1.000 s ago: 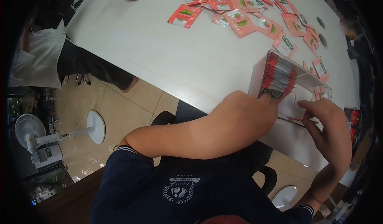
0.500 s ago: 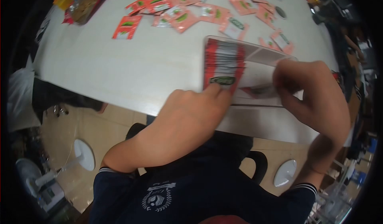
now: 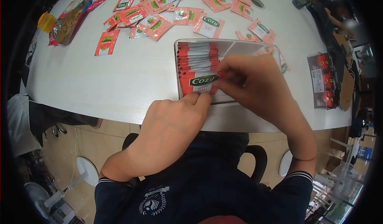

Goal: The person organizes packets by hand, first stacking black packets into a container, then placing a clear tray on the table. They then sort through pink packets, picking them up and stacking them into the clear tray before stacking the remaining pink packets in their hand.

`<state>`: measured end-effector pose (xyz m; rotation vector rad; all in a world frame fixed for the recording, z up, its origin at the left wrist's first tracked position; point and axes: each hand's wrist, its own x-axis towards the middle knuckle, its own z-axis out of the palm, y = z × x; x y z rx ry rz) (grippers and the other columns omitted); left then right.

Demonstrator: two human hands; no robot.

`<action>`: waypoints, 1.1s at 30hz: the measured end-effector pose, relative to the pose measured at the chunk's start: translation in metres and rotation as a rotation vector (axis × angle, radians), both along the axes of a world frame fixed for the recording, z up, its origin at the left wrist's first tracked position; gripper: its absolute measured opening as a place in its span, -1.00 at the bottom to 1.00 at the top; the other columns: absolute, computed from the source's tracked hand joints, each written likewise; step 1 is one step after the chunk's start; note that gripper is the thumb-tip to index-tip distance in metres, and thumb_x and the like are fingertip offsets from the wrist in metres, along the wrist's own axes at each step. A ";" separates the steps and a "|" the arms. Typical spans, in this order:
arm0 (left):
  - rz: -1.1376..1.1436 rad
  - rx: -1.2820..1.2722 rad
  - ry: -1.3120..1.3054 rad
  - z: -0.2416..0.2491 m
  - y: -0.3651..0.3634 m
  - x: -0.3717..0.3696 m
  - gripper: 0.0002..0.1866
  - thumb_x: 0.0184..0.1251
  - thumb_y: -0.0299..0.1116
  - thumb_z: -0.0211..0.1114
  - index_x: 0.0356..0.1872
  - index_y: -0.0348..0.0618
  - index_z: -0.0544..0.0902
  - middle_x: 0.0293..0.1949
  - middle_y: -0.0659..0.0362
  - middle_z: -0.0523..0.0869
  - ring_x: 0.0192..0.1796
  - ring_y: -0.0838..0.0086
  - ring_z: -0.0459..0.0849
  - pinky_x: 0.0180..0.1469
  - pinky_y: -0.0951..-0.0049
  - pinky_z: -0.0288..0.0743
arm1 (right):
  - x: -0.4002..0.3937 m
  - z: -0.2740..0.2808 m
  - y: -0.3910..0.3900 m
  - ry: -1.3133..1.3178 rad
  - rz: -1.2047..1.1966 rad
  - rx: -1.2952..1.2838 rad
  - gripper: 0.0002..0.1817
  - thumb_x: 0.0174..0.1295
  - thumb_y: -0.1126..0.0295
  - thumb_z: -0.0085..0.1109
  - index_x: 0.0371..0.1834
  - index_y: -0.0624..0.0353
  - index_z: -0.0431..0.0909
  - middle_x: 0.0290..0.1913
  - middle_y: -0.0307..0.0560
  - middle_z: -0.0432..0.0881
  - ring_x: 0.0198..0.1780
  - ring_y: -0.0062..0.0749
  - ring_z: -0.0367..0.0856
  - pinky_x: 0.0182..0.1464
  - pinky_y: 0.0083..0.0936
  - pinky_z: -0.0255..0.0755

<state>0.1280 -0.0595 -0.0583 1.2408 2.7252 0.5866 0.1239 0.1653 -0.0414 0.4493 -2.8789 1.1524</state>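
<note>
A clear plastic box point(image 3: 177, 60) near the table's front edge holds a row of red and silver sachets point(image 3: 199, 56) packed upright in its left part. At the front of the row is a sachet point(image 3: 202, 80) printed "Cozy". My left hand point(image 3: 175, 118) has its curled fingers pressed on the lower edge of that sachet at the box's near wall. My right hand point(image 3: 255, 82) reaches over the box, its thumb and fingers closed at the sachet's right edge. The right hand covers much of the box's right part.
Many loose sachets point(image 3: 153, 24) lie scattered beyond the box. A colourful opened bag point(image 3: 72, 26) and a yellow cup-like item point(image 3: 47, 22) are at the far left. A clear pack of red items point(image 3: 324, 80) stands at the right edge. Grey discs point(image 3: 257, 2) lie at the back.
My right hand has moved left from the box's right part to the front sachet. My left hand stays at the front of the row. The whole view has shifted.
</note>
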 end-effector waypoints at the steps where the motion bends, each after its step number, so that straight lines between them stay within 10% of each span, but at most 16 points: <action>1: 0.002 -0.009 0.002 0.000 0.000 0.000 -0.70 0.26 -0.62 0.26 0.00 -0.14 0.62 -0.28 0.08 0.73 -0.32 0.05 0.78 -0.36 0.13 0.60 | 0.001 0.001 0.001 0.034 0.006 0.036 -0.80 0.23 0.55 0.55 -0.18 0.29 0.68 -0.45 -0.11 0.79 -0.37 -0.52 0.82 -0.26 -0.58 0.64; 8: -0.038 -0.001 0.076 0.000 0.002 -0.001 -0.72 0.14 -0.59 0.36 -0.10 -0.27 0.62 -0.29 0.05 0.75 -0.39 0.11 0.83 -0.43 0.20 0.65 | 0.003 -0.002 -0.006 0.131 0.009 0.072 -0.81 0.22 0.49 0.58 -0.18 0.21 0.74 -0.48 -0.10 0.76 -0.42 -0.40 0.82 -0.32 -0.51 0.61; 11: -0.038 -0.018 0.042 0.003 0.002 -0.003 -0.75 0.14 -0.59 0.37 -0.14 -0.26 0.61 -0.30 0.06 0.75 -0.39 0.11 0.83 -0.44 0.20 0.65 | 0.006 0.019 0.002 -0.001 -0.139 -0.043 -0.90 0.23 0.40 0.48 -0.36 0.14 0.74 -0.49 -0.05 0.75 -0.42 -0.01 0.76 -0.30 -0.13 0.58; 14: -0.032 -0.043 0.048 0.005 0.003 -0.004 -0.78 0.15 -0.58 0.37 -0.16 -0.26 0.62 -0.30 0.06 0.75 -0.40 0.12 0.83 -0.43 0.21 0.66 | 0.008 0.008 0.016 0.054 -0.024 0.242 -0.87 0.26 0.39 0.54 -0.26 0.18 0.78 -0.51 -0.03 0.70 -0.51 -0.25 0.71 -0.41 -0.35 0.47; 20: -0.043 -0.055 0.093 0.004 0.005 -0.005 -0.78 0.17 -0.57 0.37 -0.15 -0.26 0.62 -0.29 0.05 0.74 -0.40 0.13 0.83 -0.41 0.25 0.67 | -0.003 -0.013 0.005 0.164 0.099 0.377 -0.80 0.28 0.28 0.43 -0.45 0.12 0.76 -0.52 0.02 0.71 -0.42 0.03 0.73 -0.30 -0.11 0.58; 33: 0.082 -0.005 0.121 0.000 0.006 0.005 -0.85 0.14 -0.53 0.37 -0.24 -0.15 0.67 -0.34 0.16 0.72 -0.41 0.22 0.83 -0.46 0.26 0.64 | -0.005 -0.006 0.003 0.106 0.045 0.239 -0.83 0.23 0.32 0.51 -0.41 0.16 0.77 -0.54 -0.03 0.69 -0.48 -0.08 0.68 -0.37 -0.22 0.50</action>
